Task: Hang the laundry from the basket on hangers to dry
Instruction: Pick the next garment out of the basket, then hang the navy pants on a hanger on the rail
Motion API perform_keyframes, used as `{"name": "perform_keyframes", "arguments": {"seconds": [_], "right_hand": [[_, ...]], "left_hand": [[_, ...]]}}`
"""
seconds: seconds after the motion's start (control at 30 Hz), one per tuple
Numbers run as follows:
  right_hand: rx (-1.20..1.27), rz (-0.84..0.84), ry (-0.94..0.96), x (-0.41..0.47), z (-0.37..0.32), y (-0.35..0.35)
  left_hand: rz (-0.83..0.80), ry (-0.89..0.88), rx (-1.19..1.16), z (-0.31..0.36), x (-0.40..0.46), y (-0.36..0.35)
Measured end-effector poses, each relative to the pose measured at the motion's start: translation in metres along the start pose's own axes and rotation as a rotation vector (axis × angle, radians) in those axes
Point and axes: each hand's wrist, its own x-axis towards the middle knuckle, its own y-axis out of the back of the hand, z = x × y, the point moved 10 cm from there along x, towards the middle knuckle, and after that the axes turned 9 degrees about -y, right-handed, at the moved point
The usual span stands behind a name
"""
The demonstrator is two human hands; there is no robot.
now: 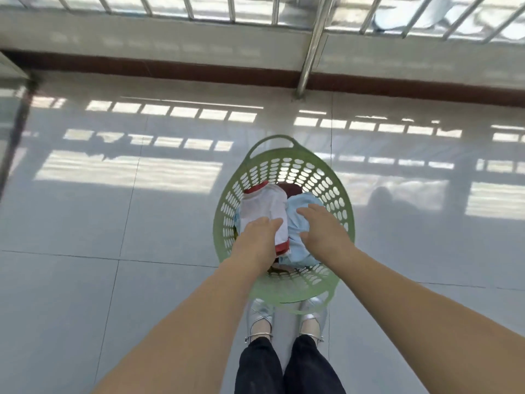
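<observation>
Nearest us are our two bare forearms, reaching down and forward, and below them our dark trousers and silver shoes (262, 325), whose toes sit just under the near rim of the green basket (338, 200). Our left hand (260, 237) lies on the white garment with red trim (265, 209), fingers bent over its near end; whether they have closed on the cloth we cannot tell, since the fingertips are hidden against the fabric. Our right hand (321, 223) rests on the light blue garment (298, 243) beside it, fingers spread apart and pressing down rather than clamped on anything. All the laundry is in the basket, with a dark red piece (289, 189) showing behind the white one and something darker underneath near the front wall. No hanger shows anywhere in view, so the task looks barely begun. The risk we see is that the pieces lie tangled: lifting the white one could drag the blue one over the rim onto the glossy tiled floor (113, 223). The light basket might also tip toward our feet if we pull at an angle. Farther off stand the low wall and metal railing (312, 38), with a pale cloth (412, 15) hanging beyond the bars.
</observation>
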Motion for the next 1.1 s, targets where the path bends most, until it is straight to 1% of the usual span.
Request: {"name": "perform_keyframes", "arguments": {"seconds": [0.17,0.27,0.33,0.4,0.43,0.53,0.7,0.9,0.93,1.1], "right_hand": [[0.238,0.160,0.000,-0.110,-0.022,0.102],[0.370,0.324,0.028,-0.182,-0.029,0.167],[0.422,0.421,0.037,-0.221,-0.029,0.199],[0.491,0.543,0.026,-0.265,-0.021,0.232],[0.523,0.553,0.009,-0.274,-0.017,0.233],[0.659,0.638,-0.047,-0.318,0.006,0.256],[0.772,0.807,-0.103,-0.368,0.051,0.292],[0.854,0.999,-0.069,-0.428,0.107,0.349],[0.859,1.010,-0.067,-0.432,0.113,0.355],[0.858,1.133,-0.031,-0.484,0.173,0.406]], "left_hand": [[0.122,-0.151,-0.038,0.101,-0.061,0.091],[0.269,-0.274,-0.027,0.163,-0.103,0.142],[0.350,-0.358,0.037,0.205,-0.131,0.171],[0.389,-0.413,0.104,0.249,-0.161,0.195],[0.382,-0.396,0.104,0.256,-0.168,0.195],[0.390,-0.447,0.135,0.301,-0.192,0.201],[0.346,-0.589,0.186,0.372,-0.217,0.195],[0.400,-0.788,0.273,0.473,-0.236,0.204],[0.400,-0.794,0.280,0.482,-0.237,0.206],[0.467,-0.873,0.312,0.571,-0.254,0.212]]}}
